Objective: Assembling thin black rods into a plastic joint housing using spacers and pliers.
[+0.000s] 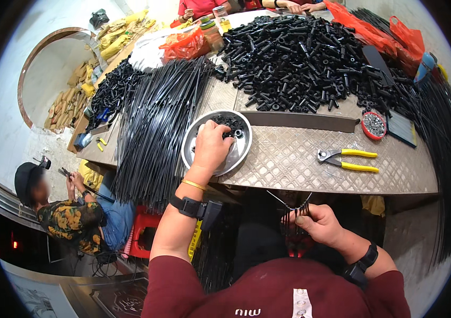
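Note:
My left hand (213, 144) reaches down into a round metal bowl (187, 153) of small black parts (227, 123). Its fingers are curled together among the parts, and their tips are hidden. Near the table's front edge, my right hand (322, 225) pinches a small cluster of thin black pieces (290, 216) between thumb and fingers. Two thin, pale wire-like ends stick up from that cluster. Cutting pliers (336, 158) with yellow handles lie on the table beyond my right hand. Left of the bowl spreads a thick bundle of long black rods (156, 116).
A big heap of black tubular parts (294, 58) covers the far table, behind a dark flat bar (305, 122). A red dish of small metal pieces (374, 126) stands right. More long rods (445, 159) hang off the right edge. A co-worker (71, 212) sits at left; others sit across.

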Available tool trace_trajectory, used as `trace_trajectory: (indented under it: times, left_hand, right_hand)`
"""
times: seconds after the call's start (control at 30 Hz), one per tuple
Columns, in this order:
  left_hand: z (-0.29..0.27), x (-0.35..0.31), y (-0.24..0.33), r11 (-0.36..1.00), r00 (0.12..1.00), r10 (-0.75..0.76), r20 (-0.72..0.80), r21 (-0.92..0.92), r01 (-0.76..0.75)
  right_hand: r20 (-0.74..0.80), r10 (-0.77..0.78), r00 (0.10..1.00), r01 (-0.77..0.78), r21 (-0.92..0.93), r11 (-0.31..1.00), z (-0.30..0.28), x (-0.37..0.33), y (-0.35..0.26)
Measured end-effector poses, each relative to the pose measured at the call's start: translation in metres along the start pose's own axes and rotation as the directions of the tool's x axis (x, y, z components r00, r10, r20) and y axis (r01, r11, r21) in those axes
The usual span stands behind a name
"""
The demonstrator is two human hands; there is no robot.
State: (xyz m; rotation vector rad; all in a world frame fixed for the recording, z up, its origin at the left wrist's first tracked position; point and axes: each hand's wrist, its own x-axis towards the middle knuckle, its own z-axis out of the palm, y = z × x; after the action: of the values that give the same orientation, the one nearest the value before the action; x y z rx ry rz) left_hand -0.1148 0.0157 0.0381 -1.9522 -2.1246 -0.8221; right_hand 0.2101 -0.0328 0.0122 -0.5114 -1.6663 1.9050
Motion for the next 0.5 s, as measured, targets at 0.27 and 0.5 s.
trace_trajectory:
  times: [0.27,0.5]
  left_hand:
    - [-0.015,-0.011,0.014,0.990,0.994,0.042,-0.101,-0.129,-0.055]
    - [-0.042,-0.033,0.053,0.013,0.824,-0.280,0.492,-0.856,0.516]
  right_hand:
    - [0.047,-0.001,0.999,0.002,-0.010,1.000,-0.009,-0.005,0.003]
    - [-0.023,-0.014,1.000,0.013,-0.054,0.998,-0.003,-0.001,0.007]
